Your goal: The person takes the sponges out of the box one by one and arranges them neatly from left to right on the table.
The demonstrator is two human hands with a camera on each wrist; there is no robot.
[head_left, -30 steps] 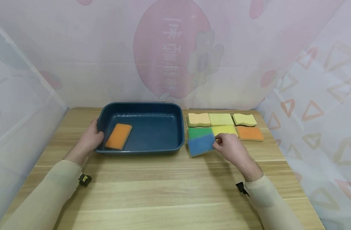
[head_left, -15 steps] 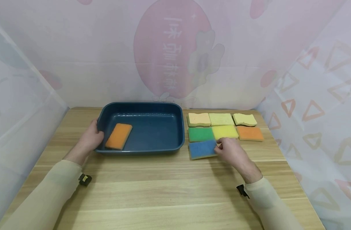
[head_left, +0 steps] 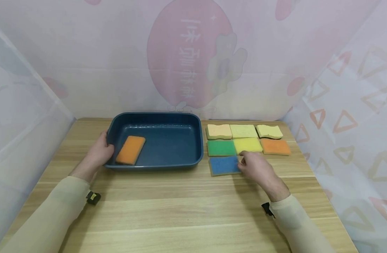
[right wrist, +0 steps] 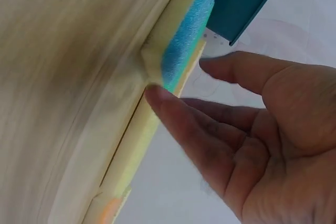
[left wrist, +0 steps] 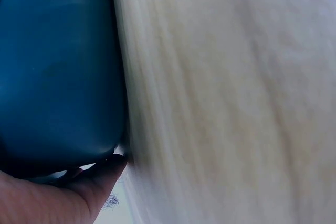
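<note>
My left hand grips the left side of a dark blue rectangular tub, thumb over the rim. In the left wrist view, a fingertip reaches the tub's lower corner. An orange sponge lies slanted inside the tub. To its right, a blue sponge rests flat on the table, just in front of a green sponge. My right hand is at the blue sponge's right end. The right wrist view shows its thumb and forefinger spread apart, one fingertip at the sponge's corner.
Behind the blue sponge, two rows of sponges sit close together, including a yellow sponge and another orange sponge. Patterned sheets enclose the wooden table at the back and sides.
The blue sponge has come down from over the green one to lie flat in front of it. My right hand lowered with it, and its fingers have loosened. The left hand stays put.
</note>
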